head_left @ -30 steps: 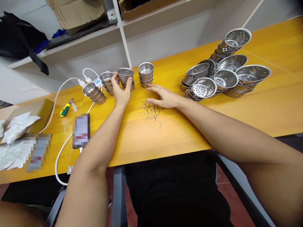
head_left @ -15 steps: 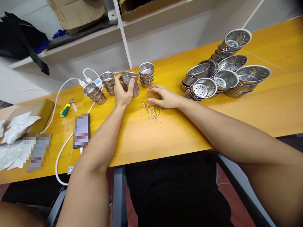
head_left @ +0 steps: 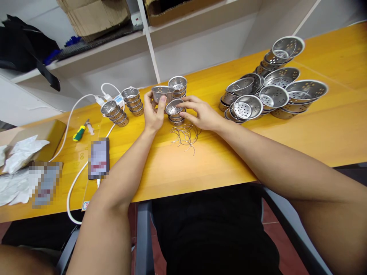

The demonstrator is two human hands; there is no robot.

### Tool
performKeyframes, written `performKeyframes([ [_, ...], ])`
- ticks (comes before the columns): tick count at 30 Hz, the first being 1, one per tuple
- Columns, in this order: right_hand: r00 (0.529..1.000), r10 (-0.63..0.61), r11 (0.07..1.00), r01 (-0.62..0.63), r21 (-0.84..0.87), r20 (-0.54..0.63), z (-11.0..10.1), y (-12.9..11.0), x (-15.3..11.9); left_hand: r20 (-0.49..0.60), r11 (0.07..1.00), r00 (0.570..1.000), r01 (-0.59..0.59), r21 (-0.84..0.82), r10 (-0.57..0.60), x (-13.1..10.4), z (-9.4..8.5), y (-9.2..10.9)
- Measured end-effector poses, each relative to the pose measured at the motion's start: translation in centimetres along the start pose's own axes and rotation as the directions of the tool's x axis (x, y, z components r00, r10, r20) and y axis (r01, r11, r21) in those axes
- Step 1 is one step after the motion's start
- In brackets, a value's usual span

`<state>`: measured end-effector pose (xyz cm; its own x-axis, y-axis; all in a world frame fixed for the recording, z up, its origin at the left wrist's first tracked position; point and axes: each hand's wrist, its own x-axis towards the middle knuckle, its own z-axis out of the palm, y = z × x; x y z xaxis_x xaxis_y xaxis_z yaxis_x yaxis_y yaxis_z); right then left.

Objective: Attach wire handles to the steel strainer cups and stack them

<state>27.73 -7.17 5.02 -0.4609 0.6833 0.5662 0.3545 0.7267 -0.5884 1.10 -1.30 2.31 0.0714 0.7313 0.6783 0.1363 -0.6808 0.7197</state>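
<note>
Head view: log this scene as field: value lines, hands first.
left hand: grips perforated cup
right hand: fingertips at rim of near stack; grip unclear
far stack: just behind near stack
left stacks: two, slim stack and leaning stack
wires: curved, loose heap in front of near stack
cup pile: right side, mixed sizes
screwdriver: left of leaning stack, green-yellow handle
</note>
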Motion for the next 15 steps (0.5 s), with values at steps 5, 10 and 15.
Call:
performKeyframes([
  [5,1.0,0.003,0.999,-0.004,-0.048,-0.029,0.2,0.5,0.1,-0.056,0.999,0.998,0.019,0.038,-0.017,-0.2,0.5,0.9],
  [10,0.999,0.014,0.999,-0.015,-0.046,-0.036,0.4,0.3,0.3,0.036,0.996,0.999,-0.015,0.084,0.012,-0.5,0.6,1.2],
  [15,0.999,0.022,0.999,-0.023,-0.032,-0.043,0.6,0.3,0.4,0.063,0.999,0.997,0.034,0.032,-0.036,-0.9,1.1,1.0],
])
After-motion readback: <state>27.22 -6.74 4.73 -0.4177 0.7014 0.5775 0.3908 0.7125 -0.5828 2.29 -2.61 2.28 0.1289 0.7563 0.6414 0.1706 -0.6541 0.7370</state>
